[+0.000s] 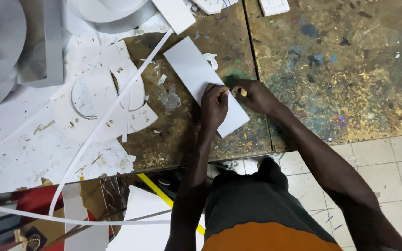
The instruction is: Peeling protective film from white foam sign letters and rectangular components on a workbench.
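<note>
White strip [196, 74] runs diag upper-left to lower-right; left hand [214, 108] fingers press it, right hand [253, 95] pinches small tool [243, 92].

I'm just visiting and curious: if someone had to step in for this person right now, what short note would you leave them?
Left hand: pressed flat on the white rectangular board, pinning it to the paint-stained worktable.
Right hand: at the board's right edge, pinching a small yellowish tool; what kind is too small to tell.
Cut white curved pieces and a long white strip lie to the left.
Done: curved shapes already cut out.
Left: the board shows no visible cut or mark.
</note>
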